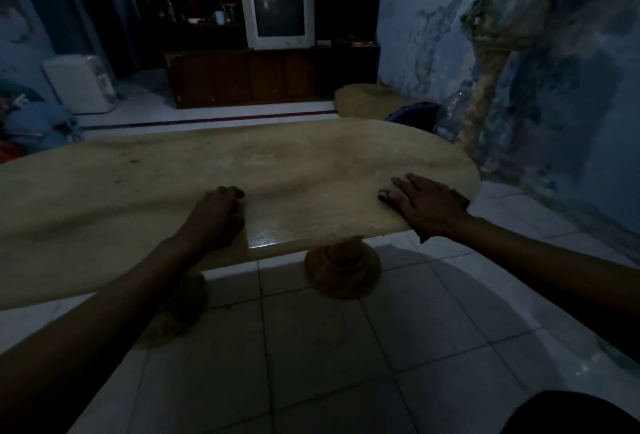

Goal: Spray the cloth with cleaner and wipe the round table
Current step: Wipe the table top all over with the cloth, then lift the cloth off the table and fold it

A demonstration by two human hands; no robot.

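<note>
A round beige table (284,163) on a pedestal base (341,271) fills the middle of the dim view. My right hand (424,205) lies flat with straight fingers on a dark cloth (420,234) at the table's near right edge; only the cloth's corners show past the hand. My left hand (218,215) rests on the near edge of the tabletop with its fingers curled, and I cannot make out anything in it. A wet sheen shows on the surface between the two hands. No spray bottle of cleaner is in sight.
A clear plastic bottle (452,111) stands on the floor behind the table's far right, next to a blue bundle (412,113). A white TV (278,16) sits on a dark cabinet (270,77) at the back. White tiled floor (346,364) lies in front.
</note>
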